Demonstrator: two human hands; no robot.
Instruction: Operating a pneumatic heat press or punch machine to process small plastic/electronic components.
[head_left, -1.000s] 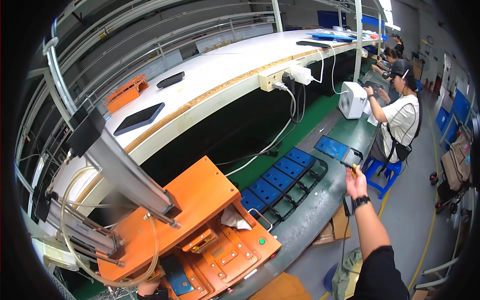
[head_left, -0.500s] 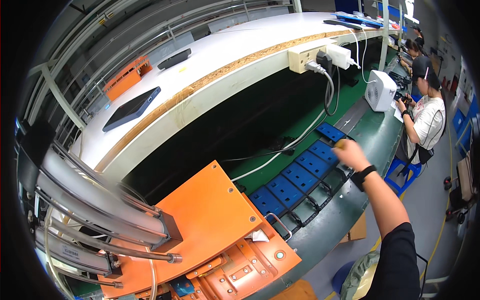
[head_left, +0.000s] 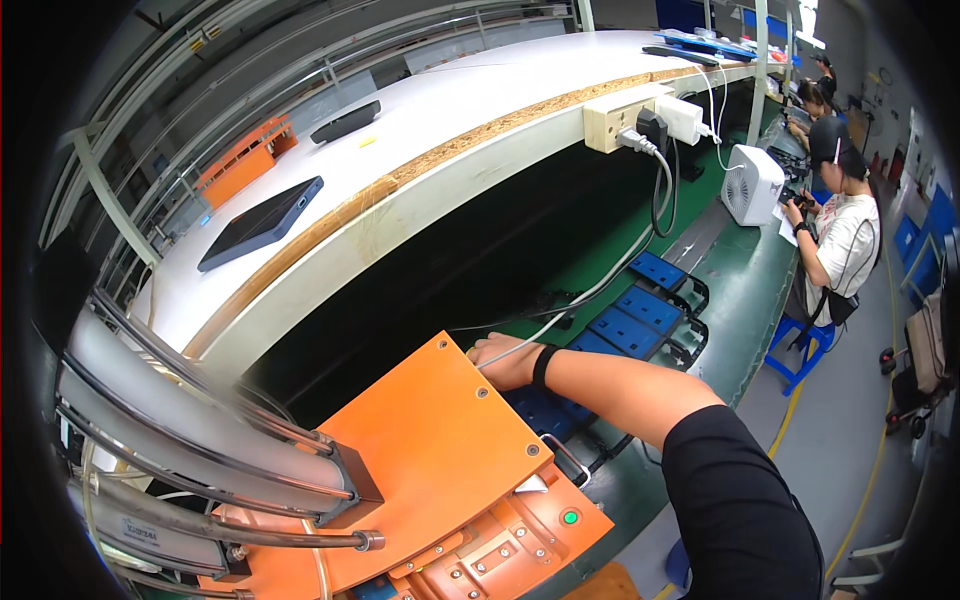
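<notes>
My right hand [head_left: 507,360], with a black band at the wrist, is at the far right edge of the orange top plate [head_left: 430,440] of a press. Its fingers look curled, partly hidden by the plate's edge; what they hold, if anything, cannot be made out. A white cable passes by the hand. Beneath and beyond my forearm lies a row of blue panels [head_left: 645,308] with black frames and handles, some of them covered by the arm. My left hand is out of the picture.
Metal air cylinders [head_left: 200,420] stand over the press at left. An orange fixture with a green button [head_left: 571,517] sits below the plate. A white shelf [head_left: 440,110] carries a dark tablet [head_left: 262,222]. A white fan [head_left: 752,187] stands near a seated co-worker [head_left: 845,220].
My right hand has moved left and nearer, from the far end of the blue panels to the orange plate's edge. The forearm now crosses the panels.
</notes>
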